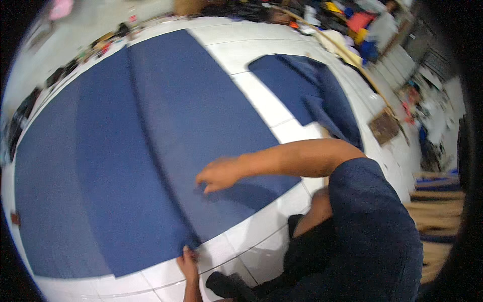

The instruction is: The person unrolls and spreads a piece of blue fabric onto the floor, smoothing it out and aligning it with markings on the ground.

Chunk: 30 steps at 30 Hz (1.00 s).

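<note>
A large navy cloth lies spread over the white tiled floor, with a dark raised fold running lengthwise across it. At the near end of that fold my left hand pinches the cloth's edge between thumb and fingers. My right hand hovers above the part right of the fold, its shadow falling on the fabric. Its fingers are loosely bent and apart, with nothing between them. The cloth's left part looks a shade lighter, with a straight edge along it.
Another navy cloth piece lies crumpled on the floor tiles to the right. A long wooden stick and a brown block lie beyond it. Mixed clutter fills the far right, and small items line the left wall.
</note>
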Each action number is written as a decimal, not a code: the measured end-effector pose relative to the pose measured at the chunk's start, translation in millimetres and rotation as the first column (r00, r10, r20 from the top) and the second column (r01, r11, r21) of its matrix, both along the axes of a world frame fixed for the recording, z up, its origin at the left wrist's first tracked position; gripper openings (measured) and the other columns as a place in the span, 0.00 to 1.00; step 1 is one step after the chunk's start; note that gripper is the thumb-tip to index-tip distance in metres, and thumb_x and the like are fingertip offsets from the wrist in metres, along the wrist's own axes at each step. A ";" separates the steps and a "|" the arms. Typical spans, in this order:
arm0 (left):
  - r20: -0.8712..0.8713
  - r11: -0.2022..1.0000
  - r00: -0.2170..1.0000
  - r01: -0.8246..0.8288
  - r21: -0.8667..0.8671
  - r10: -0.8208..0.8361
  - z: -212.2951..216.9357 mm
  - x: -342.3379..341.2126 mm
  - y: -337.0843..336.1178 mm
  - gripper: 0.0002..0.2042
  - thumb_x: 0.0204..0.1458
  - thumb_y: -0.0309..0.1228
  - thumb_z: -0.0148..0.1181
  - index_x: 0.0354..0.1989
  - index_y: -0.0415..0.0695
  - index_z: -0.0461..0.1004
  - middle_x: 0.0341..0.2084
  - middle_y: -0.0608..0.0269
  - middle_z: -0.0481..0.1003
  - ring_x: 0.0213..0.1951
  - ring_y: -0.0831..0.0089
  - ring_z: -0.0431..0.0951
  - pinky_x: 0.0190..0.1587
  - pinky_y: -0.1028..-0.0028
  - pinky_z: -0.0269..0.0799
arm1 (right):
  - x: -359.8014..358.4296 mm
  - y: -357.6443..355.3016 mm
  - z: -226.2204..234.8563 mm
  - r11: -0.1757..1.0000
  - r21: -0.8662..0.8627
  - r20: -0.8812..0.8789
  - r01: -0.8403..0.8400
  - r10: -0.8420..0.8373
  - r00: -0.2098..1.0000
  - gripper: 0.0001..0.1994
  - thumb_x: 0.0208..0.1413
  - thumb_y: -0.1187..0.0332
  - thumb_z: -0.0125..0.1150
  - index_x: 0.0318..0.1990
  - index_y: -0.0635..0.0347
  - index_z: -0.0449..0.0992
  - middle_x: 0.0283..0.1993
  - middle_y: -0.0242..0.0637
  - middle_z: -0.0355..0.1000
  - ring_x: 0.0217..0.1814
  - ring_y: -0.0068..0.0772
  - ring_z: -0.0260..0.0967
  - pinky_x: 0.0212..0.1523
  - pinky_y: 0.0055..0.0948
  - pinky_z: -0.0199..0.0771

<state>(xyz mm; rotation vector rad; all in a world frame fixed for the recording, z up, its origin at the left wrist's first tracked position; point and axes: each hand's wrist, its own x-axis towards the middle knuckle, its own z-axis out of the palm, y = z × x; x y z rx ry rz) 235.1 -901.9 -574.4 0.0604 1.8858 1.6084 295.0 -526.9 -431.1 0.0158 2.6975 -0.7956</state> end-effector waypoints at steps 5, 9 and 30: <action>0.320 0.763 0.736 0.644 -0.057 -0.597 9.7 -20.6 -28.1 0.20 0.63 0.48 0.56 0.33 0.40 0.76 0.18 0.65 0.71 0.18 0.76 0.68 0.22 0.74 0.63 | 257.8 151.4 -14.4 0.468 0.245 -0.089 0.849 -0.861 0.501 0.29 0.55 0.52 0.69 0.59 0.60 0.72 0.51 0.50 0.76 0.52 0.48 0.76 0.51 0.43 0.75; 0.362 0.456 0.503 0.864 -0.214 -0.785 106.1 -17.0 3.1 0.10 0.61 0.37 0.57 0.36 0.44 0.75 0.19 0.71 0.68 0.21 0.79 0.66 0.26 0.77 0.63 | 390.7 133.7 16.4 -0.313 0.446 -0.639 0.838 -0.767 0.053 0.44 0.43 0.56 0.78 0.68 0.53 0.62 0.72 0.51 0.57 0.72 0.57 0.56 0.67 0.57 0.58; 0.022 0.655 0.655 0.754 0.037 -0.755 274.5 -40.2 305.8 0.44 0.55 0.71 0.48 0.61 0.40 0.68 0.44 0.53 0.75 0.44 0.61 0.76 0.48 0.59 0.72 | 208.5 20.3 204.4 0.887 0.114 -0.807 0.448 -0.180 0.562 0.28 0.41 0.79 0.59 0.56 0.62 0.72 0.62 0.49 0.68 0.64 0.48 0.69 0.54 0.40 0.80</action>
